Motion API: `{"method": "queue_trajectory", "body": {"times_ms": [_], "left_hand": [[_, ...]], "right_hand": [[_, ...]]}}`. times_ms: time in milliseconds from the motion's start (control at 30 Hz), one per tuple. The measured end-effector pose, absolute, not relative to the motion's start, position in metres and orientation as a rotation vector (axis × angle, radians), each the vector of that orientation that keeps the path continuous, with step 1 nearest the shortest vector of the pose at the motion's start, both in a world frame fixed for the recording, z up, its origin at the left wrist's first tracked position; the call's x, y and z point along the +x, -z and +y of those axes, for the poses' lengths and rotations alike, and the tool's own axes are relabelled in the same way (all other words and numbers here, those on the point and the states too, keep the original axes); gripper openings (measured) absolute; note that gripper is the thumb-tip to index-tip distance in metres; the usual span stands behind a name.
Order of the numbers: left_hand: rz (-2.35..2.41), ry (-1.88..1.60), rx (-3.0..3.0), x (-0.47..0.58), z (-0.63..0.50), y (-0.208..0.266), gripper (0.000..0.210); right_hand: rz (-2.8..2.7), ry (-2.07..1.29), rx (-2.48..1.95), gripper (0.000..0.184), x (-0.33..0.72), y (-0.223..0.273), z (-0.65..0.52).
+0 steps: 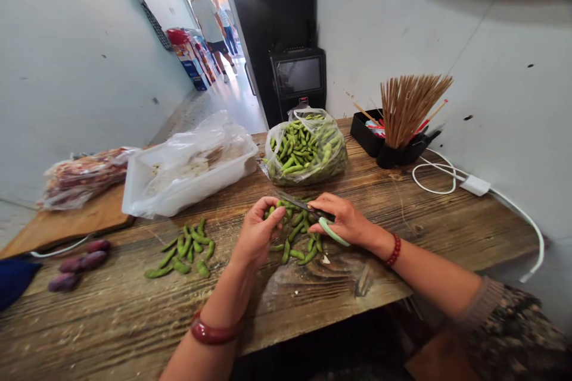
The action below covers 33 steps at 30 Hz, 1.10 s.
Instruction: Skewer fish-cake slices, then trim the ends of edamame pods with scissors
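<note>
My right hand (342, 219) is closed round a pair of scissors (333, 232) with pale green handles, their blades pointing left. Close to the blade tips, my left hand (261, 226) pinches a green edamame pod (269, 212), mostly covered by the fingers. Under and between both hands lies a loose heap of edamame pods (307, 256) on the wooden table (214, 309). A second, smaller pile of pods (187, 248) rests left of my left forearm. Just beyond my hands stands an open plastic bag (313, 175) full of pods.
A white plastic tub (192, 190) with clear film stands back left, beside bagged meat (84, 178) on a cutting board (27, 232). Purple plums (83, 263) lie at left. Back right are bundled skewers (409, 110) and a white cable (518, 208). People (208, 18) are in the doorway.
</note>
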<state>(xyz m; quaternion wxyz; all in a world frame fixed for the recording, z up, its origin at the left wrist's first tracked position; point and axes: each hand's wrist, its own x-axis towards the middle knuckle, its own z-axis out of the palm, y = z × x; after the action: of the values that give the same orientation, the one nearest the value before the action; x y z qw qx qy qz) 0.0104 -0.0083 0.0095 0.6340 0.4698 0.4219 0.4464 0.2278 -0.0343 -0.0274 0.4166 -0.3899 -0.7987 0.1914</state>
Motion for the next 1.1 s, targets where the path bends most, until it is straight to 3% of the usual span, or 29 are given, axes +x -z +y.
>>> {"method": "queue_trajectory", "body": {"times_ms": [467, 1100], "left_hand": [[0.767, -1.157, 0.747, 0.007, 0.001, -0.011, 0.034], [0.846, -0.956, 0.976, 0.017, -0.01, -0.007, 0.026]], "right_hand": [[-2.058, -0.457, -1.057, 0.052, 0.226, 0.021, -0.036], [-2.026, -0.437, -1.06, 0.053, 0.224, 0.02, -0.035]]}}
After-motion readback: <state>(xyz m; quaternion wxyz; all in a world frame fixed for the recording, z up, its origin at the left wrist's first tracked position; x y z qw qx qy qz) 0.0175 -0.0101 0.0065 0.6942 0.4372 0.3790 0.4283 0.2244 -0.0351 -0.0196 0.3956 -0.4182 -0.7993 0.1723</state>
